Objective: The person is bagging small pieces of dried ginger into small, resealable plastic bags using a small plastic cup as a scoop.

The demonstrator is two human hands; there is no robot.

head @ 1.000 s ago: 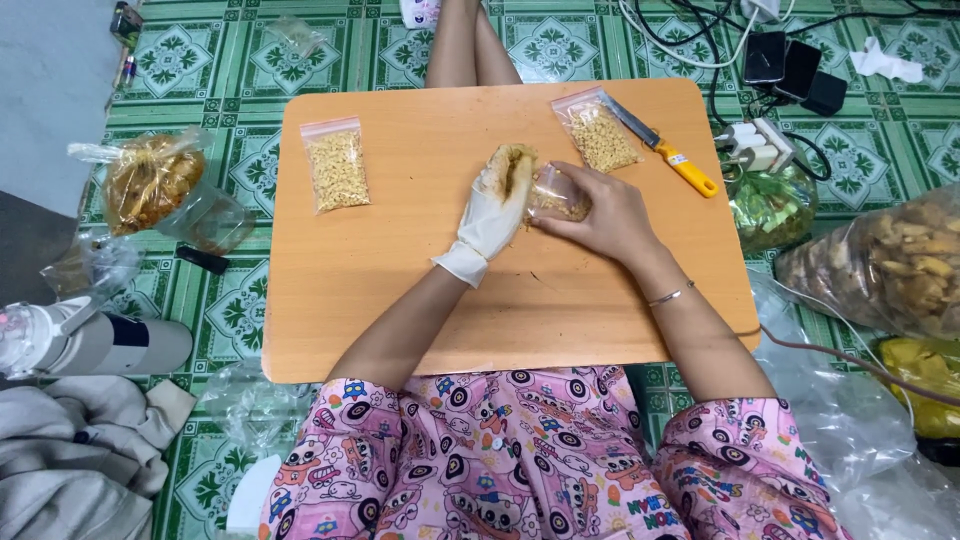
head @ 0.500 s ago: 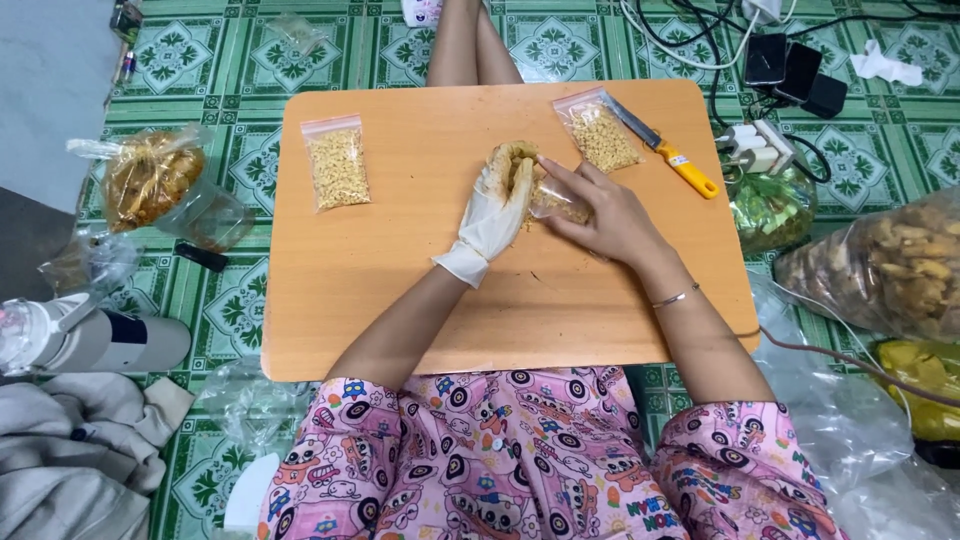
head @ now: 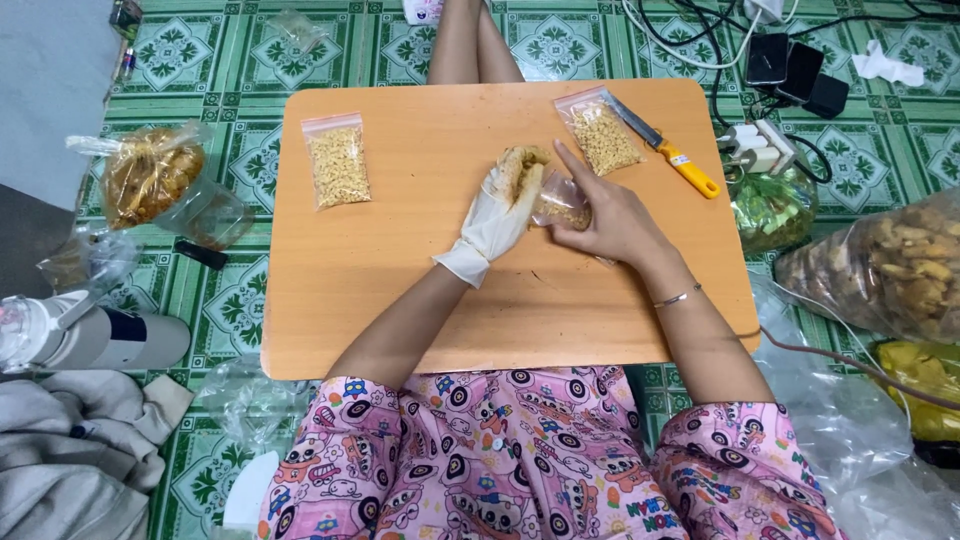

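Near the middle of the orange tabletop (head: 400, 300), both hands meet on a small clear bag (head: 562, 203) partly filled with yellowish crumbs. The left hand (head: 503, 205), in a white glove smeared with crumbs at the fingertips, is curled against the bag's left side; the bare right hand (head: 610, 215) pinches the bag from the right, forefinger stretched upward. Left of the small clear bag lies a filled bag (head: 337, 160); just beyond its right side lies another filled bag (head: 601, 132), with a yellow-handled knife (head: 665, 148) beside that.
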